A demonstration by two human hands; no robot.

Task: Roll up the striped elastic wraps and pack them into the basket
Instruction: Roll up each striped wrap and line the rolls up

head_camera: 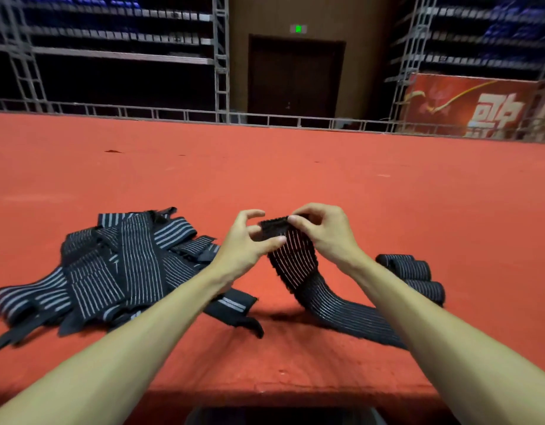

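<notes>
We hold the black elastic wrap with thin pale stripes (292,256) by its far end, lifted above the red carpeted surface (295,179). The right hand (326,234) pinches the top edge of this end between thumb and fingertips. The left hand (246,240) takes the left edge, with the thumb lying on the striped face and the fingers curled behind it. So both hands are closed on the same short end, close to each other.

From this end the band falls down and toward us, then lies flat and runs to the near right, where it passes under the right forearm. We judge that its long axis goes from the hands back toward our body, so the rolling must start at the held end and travel along this line.

The loose heap of striped wraps (120,265) lies to the left, apart from the hands. Three rolled wraps (412,268) lie to the right. Whether the dark shape at the lower edge (280,415) is the basket, we cannot tell.
</notes>
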